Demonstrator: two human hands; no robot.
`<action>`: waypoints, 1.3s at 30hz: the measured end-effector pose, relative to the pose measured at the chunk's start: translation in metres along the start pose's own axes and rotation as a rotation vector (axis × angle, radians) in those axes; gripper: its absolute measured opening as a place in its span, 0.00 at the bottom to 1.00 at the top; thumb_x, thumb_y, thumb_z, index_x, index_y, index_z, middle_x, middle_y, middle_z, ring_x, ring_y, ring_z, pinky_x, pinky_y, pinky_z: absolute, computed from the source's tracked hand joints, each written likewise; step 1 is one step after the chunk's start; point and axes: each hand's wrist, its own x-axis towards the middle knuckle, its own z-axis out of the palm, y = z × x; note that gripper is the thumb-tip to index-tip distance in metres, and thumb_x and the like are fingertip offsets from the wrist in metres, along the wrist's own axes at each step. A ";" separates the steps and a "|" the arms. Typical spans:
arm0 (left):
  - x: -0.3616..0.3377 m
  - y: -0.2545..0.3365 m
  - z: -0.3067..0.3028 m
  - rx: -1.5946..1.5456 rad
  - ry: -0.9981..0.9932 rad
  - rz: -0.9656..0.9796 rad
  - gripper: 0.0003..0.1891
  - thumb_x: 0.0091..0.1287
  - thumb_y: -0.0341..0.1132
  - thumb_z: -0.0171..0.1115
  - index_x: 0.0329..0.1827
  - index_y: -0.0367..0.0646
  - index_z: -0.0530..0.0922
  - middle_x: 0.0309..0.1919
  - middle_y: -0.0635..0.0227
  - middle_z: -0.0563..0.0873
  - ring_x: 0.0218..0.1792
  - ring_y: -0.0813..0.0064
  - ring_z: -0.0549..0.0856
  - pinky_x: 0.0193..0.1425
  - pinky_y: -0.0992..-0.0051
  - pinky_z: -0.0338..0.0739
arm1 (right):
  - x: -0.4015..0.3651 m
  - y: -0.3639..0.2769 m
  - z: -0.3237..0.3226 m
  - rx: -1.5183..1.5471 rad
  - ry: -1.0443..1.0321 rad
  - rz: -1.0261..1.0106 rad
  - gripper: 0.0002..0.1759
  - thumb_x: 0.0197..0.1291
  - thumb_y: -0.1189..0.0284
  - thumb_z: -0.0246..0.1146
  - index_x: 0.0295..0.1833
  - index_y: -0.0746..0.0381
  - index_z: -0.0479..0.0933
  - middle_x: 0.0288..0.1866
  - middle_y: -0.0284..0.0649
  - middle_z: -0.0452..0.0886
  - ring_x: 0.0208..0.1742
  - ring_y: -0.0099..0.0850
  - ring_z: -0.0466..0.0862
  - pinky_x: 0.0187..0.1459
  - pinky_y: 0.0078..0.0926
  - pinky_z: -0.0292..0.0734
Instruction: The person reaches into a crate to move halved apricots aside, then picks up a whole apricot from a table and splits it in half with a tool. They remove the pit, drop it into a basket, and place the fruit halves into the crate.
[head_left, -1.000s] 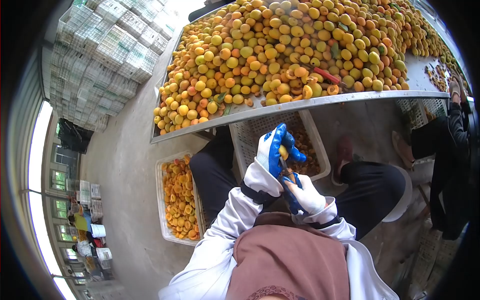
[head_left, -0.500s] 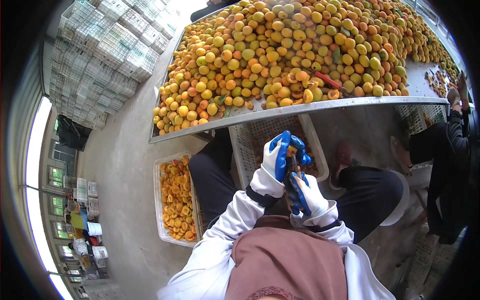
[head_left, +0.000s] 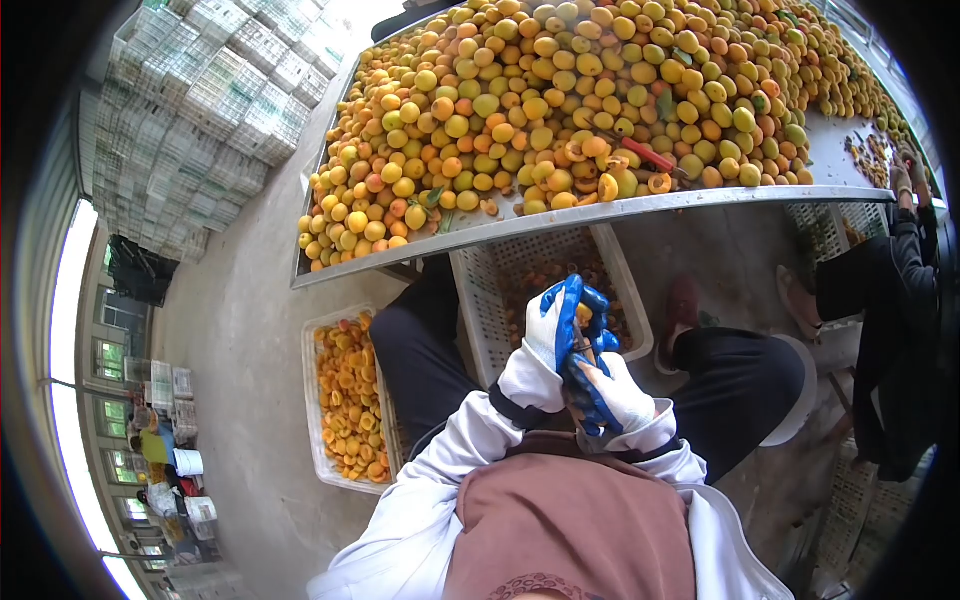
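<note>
My left hand (head_left: 552, 318), in a white glove with blue coating, is closed around an apricot (head_left: 584, 313), of which only a small orange patch shows between the fingers. Just below it, my right hand (head_left: 604, 392), gloved alike, is wrapped round a slim hand tool (head_left: 581, 348). The tool's upper end points at the fruit; its exact kind is hidden by the fingers. Both hands touch or nearly touch, above a white perforated crate (head_left: 487, 338) holding dark pits and scraps.
Whole apricots (head_left: 480, 105) are heaped on a metal-edged table (head_left: 560, 217), with a red-handled tool (head_left: 648, 155) among them. Left of my leg stands a crate of apricot halves (head_left: 350, 405). Stacked crates (head_left: 200, 120) rise at the far left. Another person's hand (head_left: 902, 180) is at the right.
My right hand has turned slightly and pressed closer to my left, and less of the apricot shows. The whole view has shifted a little.
</note>
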 end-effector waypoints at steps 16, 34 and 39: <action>0.015 0.012 -0.022 0.060 -0.079 0.352 0.19 0.80 0.44 0.53 0.51 0.33 0.80 0.41 0.56 0.87 0.46 0.63 0.88 0.56 0.66 0.82 | -0.001 0.004 -0.012 0.310 -0.303 -0.138 0.12 0.72 0.68 0.61 0.55 0.63 0.75 0.30 0.31 0.76 0.25 0.21 0.76 0.26 0.22 0.71; -0.065 0.128 -0.218 1.741 0.968 0.873 0.19 0.62 0.41 0.71 0.55 0.48 0.83 0.49 0.61 0.87 0.55 0.54 0.83 0.65 0.56 0.72 | 0.029 0.014 0.003 -0.748 0.409 -0.343 0.13 0.67 0.68 0.66 0.48 0.68 0.79 0.33 0.47 0.84 0.34 0.36 0.84 0.41 0.33 0.78; 0.075 0.138 -0.126 1.621 0.300 0.908 0.22 0.65 0.41 0.70 0.62 0.47 0.81 0.57 0.57 0.85 0.58 0.53 0.83 0.64 0.61 0.77 | 0.032 0.017 -0.001 -0.784 0.408 -0.401 0.09 0.70 0.70 0.65 0.43 0.65 0.77 0.26 0.31 0.75 0.29 0.18 0.72 0.32 0.23 0.70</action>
